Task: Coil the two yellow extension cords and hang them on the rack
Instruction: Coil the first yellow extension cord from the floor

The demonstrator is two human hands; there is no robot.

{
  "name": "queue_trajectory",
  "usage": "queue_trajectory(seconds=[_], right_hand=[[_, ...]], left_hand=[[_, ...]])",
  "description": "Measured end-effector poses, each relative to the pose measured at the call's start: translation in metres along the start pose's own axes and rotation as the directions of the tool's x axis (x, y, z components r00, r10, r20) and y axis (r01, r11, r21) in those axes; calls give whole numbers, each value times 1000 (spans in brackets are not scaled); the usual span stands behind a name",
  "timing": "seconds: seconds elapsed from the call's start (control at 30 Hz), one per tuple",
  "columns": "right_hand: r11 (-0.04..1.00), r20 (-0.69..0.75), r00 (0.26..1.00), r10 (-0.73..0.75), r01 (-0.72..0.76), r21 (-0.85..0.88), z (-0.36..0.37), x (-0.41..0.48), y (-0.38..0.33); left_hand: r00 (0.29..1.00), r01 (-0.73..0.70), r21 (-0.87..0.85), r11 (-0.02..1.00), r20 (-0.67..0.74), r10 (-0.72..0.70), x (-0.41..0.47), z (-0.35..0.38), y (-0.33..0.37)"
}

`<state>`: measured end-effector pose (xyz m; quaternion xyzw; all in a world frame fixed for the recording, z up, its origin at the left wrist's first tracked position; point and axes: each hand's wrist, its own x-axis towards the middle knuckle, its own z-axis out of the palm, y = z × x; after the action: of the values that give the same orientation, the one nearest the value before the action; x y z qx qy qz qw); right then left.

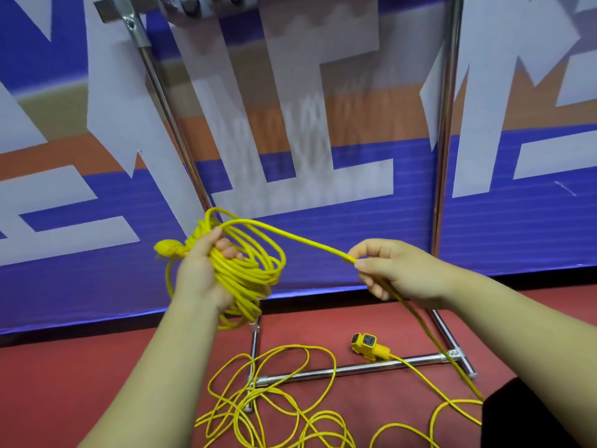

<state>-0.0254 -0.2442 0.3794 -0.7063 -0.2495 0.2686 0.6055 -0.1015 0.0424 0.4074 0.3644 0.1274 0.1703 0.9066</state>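
Between our hands, we are gripping the yellow coil [245, 266] with our left hand [200, 273] and pinching its cord [307, 242] with our right hand [392, 270], risking snags from the loose loops [277, 399] tangled around the rack [349, 368].

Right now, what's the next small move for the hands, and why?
Probably swing the right hand over to the left hand, laying another loop on the coil: it pinches the strand running off the coil, and loose cord lies on the floor.
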Motion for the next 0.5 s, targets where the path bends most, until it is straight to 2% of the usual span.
queue_trajectory(seconds=[0.17, 0.3, 0.4, 0.5], right_hand=[[989, -3, 992, 122, -122, -86, -4, 0, 5], [978, -129, 976, 175, -187, -93, -2, 6, 9], [960, -267, 923, 279, -271, 66, 1, 13, 13], [913, -401, 831, 384, -279, 298, 3, 19, 13]], left_hand=[[981, -100, -55, 993, -170, 90, 3, -22, 24], [970, -95, 24, 995, -224, 98, 1, -29, 26], [969, -128, 48, 991, -207, 135, 0, -29, 25], [984, -138, 48, 989, -104, 142, 0, -32, 27]])
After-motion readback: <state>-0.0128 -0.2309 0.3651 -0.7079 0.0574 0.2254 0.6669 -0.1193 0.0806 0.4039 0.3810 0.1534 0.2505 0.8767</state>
